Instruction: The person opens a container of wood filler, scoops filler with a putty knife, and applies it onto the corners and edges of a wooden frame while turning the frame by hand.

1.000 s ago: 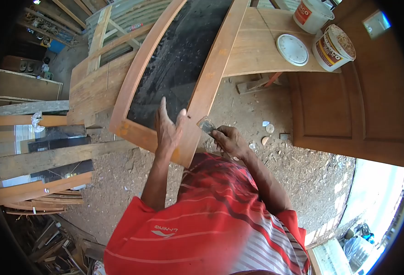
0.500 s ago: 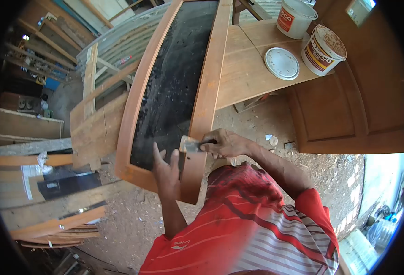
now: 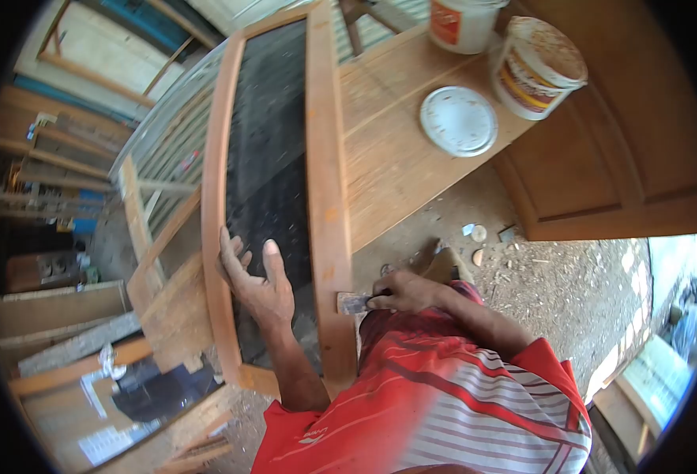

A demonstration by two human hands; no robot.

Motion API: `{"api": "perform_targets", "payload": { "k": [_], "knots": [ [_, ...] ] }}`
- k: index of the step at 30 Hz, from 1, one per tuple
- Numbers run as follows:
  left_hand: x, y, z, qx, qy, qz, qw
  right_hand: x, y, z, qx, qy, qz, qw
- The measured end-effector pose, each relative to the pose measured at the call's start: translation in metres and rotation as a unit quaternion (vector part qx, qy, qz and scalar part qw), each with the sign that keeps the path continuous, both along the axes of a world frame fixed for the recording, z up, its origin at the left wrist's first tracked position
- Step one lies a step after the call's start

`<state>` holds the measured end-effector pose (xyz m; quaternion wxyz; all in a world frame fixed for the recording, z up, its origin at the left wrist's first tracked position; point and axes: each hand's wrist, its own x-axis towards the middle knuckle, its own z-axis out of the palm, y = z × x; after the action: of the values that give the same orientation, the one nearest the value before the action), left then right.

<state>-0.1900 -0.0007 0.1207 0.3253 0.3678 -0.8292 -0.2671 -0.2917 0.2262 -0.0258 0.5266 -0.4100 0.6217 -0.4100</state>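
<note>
A long wooden frame (image 3: 328, 189) with a dark, dusty glass panel (image 3: 273, 174) lies in front of me. My right hand (image 3: 406, 291) is wrapped round the dark handle of a putty knife (image 3: 354, 302). The knife's smeared blade is at the near part of the frame's right stile; whether it touches the wood I cannot tell. Over the glass is my left hand (image 3: 261, 288), its fingers apart and holding nothing. Its fingertips are at the left stile, and contact there is unclear. Orange-brown spots mark the right stile.
A plank bench (image 3: 396, 142) bears a smeared white lid (image 3: 459, 121), an open tub of brownish paste (image 3: 538, 71) and another white tub (image 3: 463, 28). A panelled wooden door (image 3: 601, 166) stands to the right. Boards (image 3: 72, 332) are stacked at left; shavings litter the ground (image 3: 554, 284).
My left hand has moved up and left, from the frame's near end to its left stile. My right hand and the putty knife are lower in view. The camera view has shifted.
</note>
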Motion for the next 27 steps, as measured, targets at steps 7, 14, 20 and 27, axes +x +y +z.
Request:
{"api": "perform_targets", "payload": {
  "k": [7, 14, 20, 27],
  "knots": [
    [-0.069, -0.004, -0.099, -0.053, -0.162, -0.047, 0.984, -0.119, 0.044, 0.042, -0.01, -0.084, -0.122, 0.989],
    [-0.062, 0.02, -0.104, 0.1, -0.136, 0.041, 0.985, -0.278, 0.088, 0.123, -0.093, -0.091, -0.262, 0.956],
    [-0.062, 0.058, -0.091, -0.08, -0.122, 0.17, 0.975, -0.271, 0.037, 0.127, -0.089, 0.156, -0.045, 0.983],
    [-0.049, 0.103, -0.125, -0.051, -0.187, 0.254, 0.948, -0.409, 0.146, 0.23, -0.017, 0.505, -0.352, 0.788]
  ]
}}
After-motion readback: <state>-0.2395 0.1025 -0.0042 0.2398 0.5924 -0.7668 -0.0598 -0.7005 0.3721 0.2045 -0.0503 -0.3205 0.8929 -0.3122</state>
